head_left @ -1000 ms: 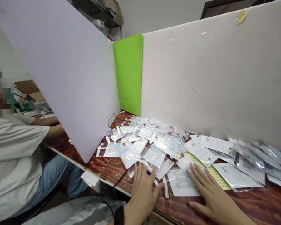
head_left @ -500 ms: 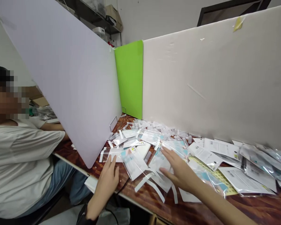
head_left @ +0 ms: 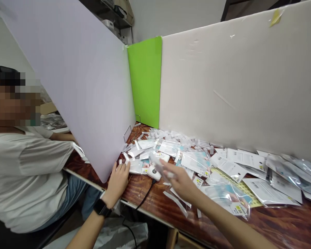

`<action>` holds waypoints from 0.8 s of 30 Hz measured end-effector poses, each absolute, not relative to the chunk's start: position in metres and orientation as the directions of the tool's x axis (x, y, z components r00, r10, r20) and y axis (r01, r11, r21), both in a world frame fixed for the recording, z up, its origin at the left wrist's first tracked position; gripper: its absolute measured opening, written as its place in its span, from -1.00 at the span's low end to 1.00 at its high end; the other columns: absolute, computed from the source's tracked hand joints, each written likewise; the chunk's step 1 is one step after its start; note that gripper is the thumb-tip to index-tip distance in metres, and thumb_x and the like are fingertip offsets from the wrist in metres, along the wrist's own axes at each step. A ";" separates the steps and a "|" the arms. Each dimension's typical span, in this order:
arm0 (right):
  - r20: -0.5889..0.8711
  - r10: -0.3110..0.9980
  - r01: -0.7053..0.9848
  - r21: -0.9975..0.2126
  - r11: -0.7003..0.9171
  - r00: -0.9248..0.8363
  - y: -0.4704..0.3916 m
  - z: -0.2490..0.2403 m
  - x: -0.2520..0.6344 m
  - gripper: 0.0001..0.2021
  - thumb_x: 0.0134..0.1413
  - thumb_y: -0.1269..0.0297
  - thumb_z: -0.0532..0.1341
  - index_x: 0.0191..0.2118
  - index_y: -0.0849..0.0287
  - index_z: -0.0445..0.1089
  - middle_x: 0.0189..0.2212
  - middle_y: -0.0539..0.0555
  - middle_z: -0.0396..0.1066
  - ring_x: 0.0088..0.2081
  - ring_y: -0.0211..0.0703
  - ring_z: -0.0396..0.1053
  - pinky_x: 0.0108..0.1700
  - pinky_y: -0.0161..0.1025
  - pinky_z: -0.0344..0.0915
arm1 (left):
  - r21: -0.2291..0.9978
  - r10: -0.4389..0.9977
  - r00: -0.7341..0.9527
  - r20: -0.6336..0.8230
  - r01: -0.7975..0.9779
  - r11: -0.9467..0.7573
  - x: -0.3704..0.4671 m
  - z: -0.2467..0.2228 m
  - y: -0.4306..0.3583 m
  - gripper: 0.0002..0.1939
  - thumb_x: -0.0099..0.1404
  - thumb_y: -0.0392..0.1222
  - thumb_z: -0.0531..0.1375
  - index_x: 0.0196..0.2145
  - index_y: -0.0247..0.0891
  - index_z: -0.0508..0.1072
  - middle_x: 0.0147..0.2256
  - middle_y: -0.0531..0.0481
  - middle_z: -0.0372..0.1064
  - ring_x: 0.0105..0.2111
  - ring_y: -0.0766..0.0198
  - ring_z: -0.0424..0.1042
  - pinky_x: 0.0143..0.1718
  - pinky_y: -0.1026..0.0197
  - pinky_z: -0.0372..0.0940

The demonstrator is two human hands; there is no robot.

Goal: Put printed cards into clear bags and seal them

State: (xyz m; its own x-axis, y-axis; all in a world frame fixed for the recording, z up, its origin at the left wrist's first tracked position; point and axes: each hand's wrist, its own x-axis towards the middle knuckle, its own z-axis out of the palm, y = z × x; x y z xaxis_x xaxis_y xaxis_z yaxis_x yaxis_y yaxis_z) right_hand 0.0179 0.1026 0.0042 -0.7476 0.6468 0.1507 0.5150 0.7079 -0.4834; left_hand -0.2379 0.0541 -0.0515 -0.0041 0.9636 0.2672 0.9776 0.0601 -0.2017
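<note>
Right hand [head_left: 180,180] pinches a blurred packet [head_left: 158,166] jutting ahead; left hand [head_left: 118,178], loosely uncurled, lies beside a flat packet [head_left: 138,166].

Left hand [head_left: 119,179] by the tabletop's [head_left: 287,224] front edge, beside a packet [head_left: 138,167]. Right hand [head_left: 180,181] holds a blurred clear thing [head_left: 157,165].

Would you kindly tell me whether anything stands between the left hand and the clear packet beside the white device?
Nothing visible stands between them: the left hand is close to one end of the clear packet, though contact is unclear. The white device and right hand are past its other end.
</note>
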 end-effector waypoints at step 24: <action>0.095 0.880 0.881 -0.039 0.471 -0.466 0.168 -0.017 0.142 -0.41 0.15 0.17 0.15 0.25 0.30 0.08 0.22 0.32 0.11 0.22 0.12 0.09 0.18 0.02 0.13 | -0.064 0.932 0.354 0.073 0.935 -0.350 -0.004 -0.008 0.054 -0.66 0.23 -0.38 0.12 -0.05 -0.52 0.46 0.01 -0.48 0.34 0.03 -0.21 0.32 -0.06 -0.15 0.29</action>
State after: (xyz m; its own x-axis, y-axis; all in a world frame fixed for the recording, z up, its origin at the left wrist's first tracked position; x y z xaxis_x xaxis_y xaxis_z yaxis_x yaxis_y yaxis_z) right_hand 0.1420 0.1683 -0.0173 -0.4658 0.8797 0.0954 0.8813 0.4709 -0.0392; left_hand -0.0044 0.0536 -0.0077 0.3540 0.9324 0.0734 0.9346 -0.3498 -0.0640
